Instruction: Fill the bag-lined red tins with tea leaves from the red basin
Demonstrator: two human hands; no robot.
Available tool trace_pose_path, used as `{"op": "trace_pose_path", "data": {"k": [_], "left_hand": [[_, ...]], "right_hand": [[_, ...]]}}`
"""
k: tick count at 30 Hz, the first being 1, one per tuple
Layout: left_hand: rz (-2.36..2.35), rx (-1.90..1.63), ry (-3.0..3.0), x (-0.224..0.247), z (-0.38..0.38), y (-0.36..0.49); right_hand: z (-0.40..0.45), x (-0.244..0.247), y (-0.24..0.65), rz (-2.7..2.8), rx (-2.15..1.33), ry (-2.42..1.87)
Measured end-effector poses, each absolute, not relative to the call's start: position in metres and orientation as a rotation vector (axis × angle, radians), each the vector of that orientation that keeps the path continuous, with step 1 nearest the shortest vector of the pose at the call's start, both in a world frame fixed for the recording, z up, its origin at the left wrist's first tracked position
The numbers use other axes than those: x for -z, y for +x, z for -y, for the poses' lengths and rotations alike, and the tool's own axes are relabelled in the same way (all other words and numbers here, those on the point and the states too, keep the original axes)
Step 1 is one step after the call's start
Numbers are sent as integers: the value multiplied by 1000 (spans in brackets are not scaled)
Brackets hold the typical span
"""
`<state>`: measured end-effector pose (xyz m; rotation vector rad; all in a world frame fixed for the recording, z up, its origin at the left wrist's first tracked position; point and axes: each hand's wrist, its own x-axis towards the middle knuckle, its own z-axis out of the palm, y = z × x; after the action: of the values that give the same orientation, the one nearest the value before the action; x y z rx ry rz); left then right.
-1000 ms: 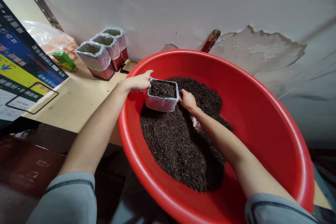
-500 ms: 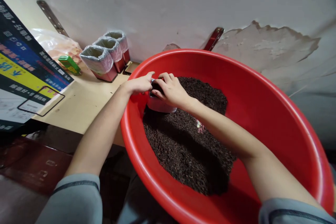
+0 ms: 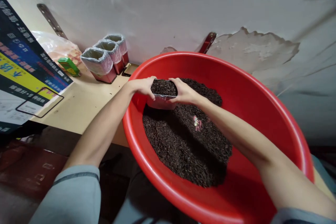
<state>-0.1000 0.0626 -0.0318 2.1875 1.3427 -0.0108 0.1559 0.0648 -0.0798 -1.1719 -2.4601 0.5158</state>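
Note:
A large red basin [image 3: 265,101] holds a heap of dark, loose, tea-like leaves [image 3: 181,150]. Inside its left part stands a plastic-lined tin [image 3: 161,102], filled near its rim with the same dark leaves. My left hand [image 3: 146,86] grips the tin's left side, thumb at the near corner. Around the right side wraps my right hand [image 3: 183,91], its fingers at the far corner. A small pink and white patterned piece [image 3: 196,123] lies on the heap, right of the tin. The tin's lower part is hidden.
Three lined red tins [image 3: 105,75] stand on the pale table [image 3: 86,106] left of the basin. Near them are a gold-rimmed lid [image 3: 130,70], a green box [image 3: 69,66] and a clear bag [image 3: 56,45]. A printed carton [image 3: 28,66] is at far left.
My right hand has moved off the tin's top to its right side, and my left hand has settled on the left side. The leaves in the tin now show. The view has shifted slightly.

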Motion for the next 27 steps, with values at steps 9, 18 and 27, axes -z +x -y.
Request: {"op": "trace_pose_path", "data": {"k": [9,18,27], "left_hand": [[-1471,204,2334,18,-56,-82],[-1383,45,2001,25,-53,-96],[-1625,77,1319,21,-56,-76]], "right_hand": [[-63,78,152,2446,-527,-1124],[-52,81,153,2190,-915,-1110],[-33,68,136,826,-1778,-1586]]}}
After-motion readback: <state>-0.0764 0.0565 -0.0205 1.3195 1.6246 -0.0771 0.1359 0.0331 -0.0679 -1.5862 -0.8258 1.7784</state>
